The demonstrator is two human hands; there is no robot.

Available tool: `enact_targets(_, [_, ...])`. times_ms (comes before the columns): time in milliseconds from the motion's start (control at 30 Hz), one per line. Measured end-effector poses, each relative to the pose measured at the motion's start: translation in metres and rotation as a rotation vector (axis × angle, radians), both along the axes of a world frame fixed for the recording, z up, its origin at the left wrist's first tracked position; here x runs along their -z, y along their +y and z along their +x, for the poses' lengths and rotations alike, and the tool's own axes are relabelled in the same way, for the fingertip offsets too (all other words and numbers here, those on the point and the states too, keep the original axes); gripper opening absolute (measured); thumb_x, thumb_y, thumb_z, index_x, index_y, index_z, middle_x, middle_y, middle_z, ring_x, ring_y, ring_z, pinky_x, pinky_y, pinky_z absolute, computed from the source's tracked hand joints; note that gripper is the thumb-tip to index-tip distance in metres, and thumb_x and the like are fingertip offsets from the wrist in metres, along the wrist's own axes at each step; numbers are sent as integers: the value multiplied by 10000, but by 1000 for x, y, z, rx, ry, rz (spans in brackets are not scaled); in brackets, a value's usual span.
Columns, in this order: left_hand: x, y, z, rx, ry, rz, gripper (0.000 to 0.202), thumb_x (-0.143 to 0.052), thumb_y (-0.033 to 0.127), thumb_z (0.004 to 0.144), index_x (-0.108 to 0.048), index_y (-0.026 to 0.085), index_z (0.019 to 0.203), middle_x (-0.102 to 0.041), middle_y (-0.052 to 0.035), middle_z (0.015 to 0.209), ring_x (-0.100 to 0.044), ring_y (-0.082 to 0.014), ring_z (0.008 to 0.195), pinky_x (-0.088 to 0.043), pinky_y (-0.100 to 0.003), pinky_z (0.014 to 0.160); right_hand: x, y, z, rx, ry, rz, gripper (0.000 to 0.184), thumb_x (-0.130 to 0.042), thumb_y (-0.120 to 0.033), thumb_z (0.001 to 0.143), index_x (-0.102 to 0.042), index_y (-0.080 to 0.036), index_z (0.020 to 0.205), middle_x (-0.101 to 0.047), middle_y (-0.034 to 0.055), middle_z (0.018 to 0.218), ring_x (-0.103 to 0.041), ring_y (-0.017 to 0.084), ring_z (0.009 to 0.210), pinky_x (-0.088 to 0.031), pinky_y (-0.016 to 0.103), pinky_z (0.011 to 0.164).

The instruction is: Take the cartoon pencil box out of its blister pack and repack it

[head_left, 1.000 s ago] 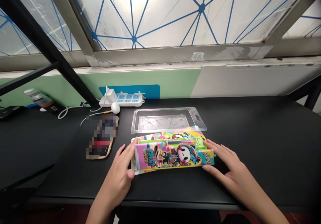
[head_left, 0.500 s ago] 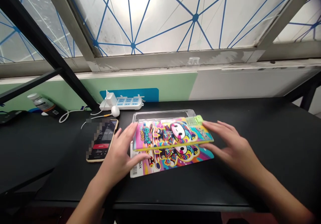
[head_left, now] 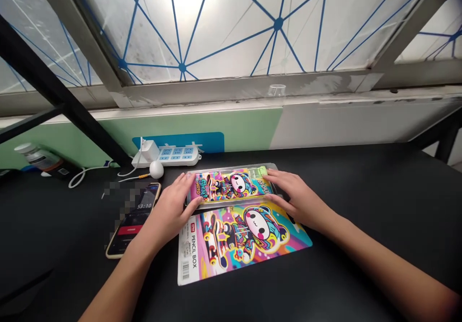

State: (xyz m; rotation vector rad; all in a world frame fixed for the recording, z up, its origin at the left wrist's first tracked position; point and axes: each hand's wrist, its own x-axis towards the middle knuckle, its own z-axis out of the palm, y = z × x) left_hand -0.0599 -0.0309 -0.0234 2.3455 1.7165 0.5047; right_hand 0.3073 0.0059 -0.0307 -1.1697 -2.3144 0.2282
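Note:
A colourful pencil box [head_left: 233, 186] with a cartoon bear on its lid lies within a clear plastic tray [head_left: 231, 203] on the black desk. My left hand [head_left: 176, 204] grips its left end, thumb at the near edge and fingers at the far side. At the other end, by a light green part, my right hand [head_left: 298, 198] holds the box between thumb and fingers. The fingertips partly cover the tray's ends. Closer to me, a printed card [head_left: 245, 245] marked PENCIL BOX, with the same bear, lies flat, slightly slanted.
Left of my left hand is a phone [head_left: 135, 228] showing a running timer. Behind it stands a white power strip [head_left: 178, 154] with a plugged-in charger and cables. A bottle [head_left: 39, 158] lies at the far left. A small clear cup [head_left: 277, 90] sits on the window ledge.
Both hands have moved the pencil box away from me and down into the clear tray. The card it was held over is now uncovered. The view has shifted slightly.

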Motion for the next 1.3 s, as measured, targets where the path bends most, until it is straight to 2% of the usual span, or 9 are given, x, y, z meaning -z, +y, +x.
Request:
enact_targets(100, [2,-3,0,-20,82,27,663,-383,542,1052,-368,135,1575,-319,-194,1668,-278,-350,1551,-328,-577,1205,-8,-9,-2,-8,13,-9,407,-580,-413,991,-601,-221,1350,-614,170,1447,-557,353,1352,-417,641,1114])
enact_targets(300, [-10,0,24,47,198,144,605,-395,552,1046,-455,183,1522,-303,-174,1680,-235,-367,1563,-334,-613,1181,-29,-34,-16,-170,485,-258,263,-632,-371,971,-614,-284,1219,-660,95,1240,-631,278,1197,-553,454,998])
enact_targets(433, [-17,10,50,125,186,84,650,-376,602,1041,-413,205,1554,-256,-156,1700,-192,-358,1576,-322,-597,1191,-35,-45,-21,-254,585,-382,263,-648,-343,966,-618,-284,1220,-646,84,1226,-621,263,1188,-534,447,1027])
enact_targets(567, [-15,25,71,112,223,4,741,-327,664,1030,-347,189,1598,-213,-160,1708,-135,-371,1584,-279,-635,1197,-35,-48,-19,-272,589,-359,243,-653,-311,961,-631,-280,1201,-661,70,1196,-631,248,1168,-533,429,1016])
enact_targets(700, [-7,32,74,109,252,-11,748,-302,676,1031,-368,185,1592,-270,-151,1691,-196,-353,1575,-230,-646,1213,-32,-50,-21,-339,461,-254,269,-627,-251,970,-608,-275,1238,-694,68,1169,-645,226,1137,-534,405,992])
enact_targets(800, [-4,30,67,104,253,-7,718,-308,665,1034,-382,211,1586,-291,-124,1687,-232,-332,1569,-230,-630,1220,-24,-54,-30,-399,184,-160,286,-590,-295,987,-616,-218,1261,-711,121,1193,-652,250,1141,-519,455,1005])
enact_targets(933, [-6,27,58,88,258,3,704,-332,655,1032,-405,210,1573,-320,-126,1676,-253,-334,1563,-249,-628,1214,-10,-64,-43,-488,-201,-80,480,-535,-490,1019,-592,-183,1383,-628,163,1437,-539,321,1368,-317,612,1183])
enact_targets(1133, [-7,27,56,89,254,3,697,-347,643,1032,-408,203,1569,-342,-126,1667,-272,-330,1557,-252,-630,1210,0,-81,-54,-436,-282,-149,723,-472,-628,1005,-382,-203,1583,-408,144,1628,-338,325,1524,-160,642,1250])
enact_targets(1300, [-7,27,55,92,246,-1,702,-334,647,1035,-406,197,1569,-339,-128,1669,-274,-331,1556,-252,-629,1210,-1,-92,-54,-390,-321,-234,680,-548,-571,993,-456,-181,1542,-394,156,1634,-348,385,1509,-276,677,1197])
